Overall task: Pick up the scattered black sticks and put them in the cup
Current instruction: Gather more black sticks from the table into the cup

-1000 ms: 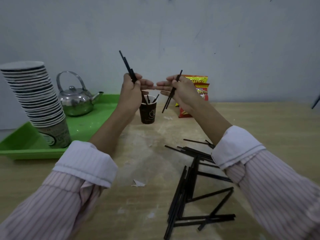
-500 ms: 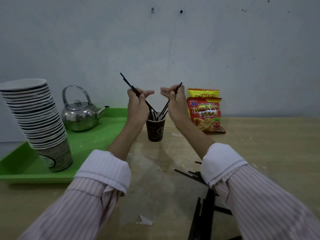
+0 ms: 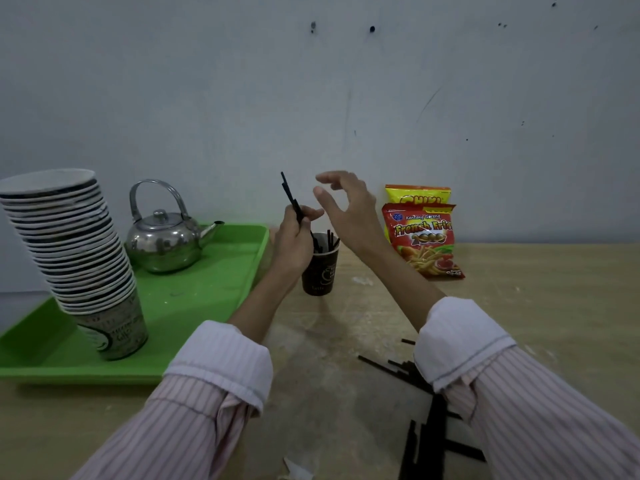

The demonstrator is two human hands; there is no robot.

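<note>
Item: dark brown paper cup [image 3: 320, 271], printed with a pale emblem, upright on the light wooden table [image 3: 536, 306], just right of the green plastic tray [image 3: 207, 299]. Several thin black sticks [image 3: 330, 239] stand in it, tips above the rim.

Item: left hand [image 3: 294, 244], closed in a fist around a small bundle of thin black sticks [image 3: 291, 195]; the bundle tilts up and to the left, its lower end reaching down to the cup's mouth. The hand sits against the cup's left rim.

Item: right hand [image 3: 349, 209], raised above and just right of the cup, fingers spread and loosely curled, thumb apart; it holds nothing.

Item: scattered thin black sticks [image 3: 429, 427], lying crossed on the table near the front edge, partly hidden under the right striped sleeve [image 3: 536, 427].

Item: tall leaning stack of paper cups [image 3: 72, 258], on the tray's left side.

Item: shiny metal kettle [image 3: 164, 240] with arched handle, on the tray, spout pointing right.

Item: red snack bag [image 3: 424, 240] marked "French Fries", propped against the wall with a yellow snack bag [image 3: 417, 195] behind it.

Item: small white paper scrap [image 3: 298, 471], on the table at the front.
</note>
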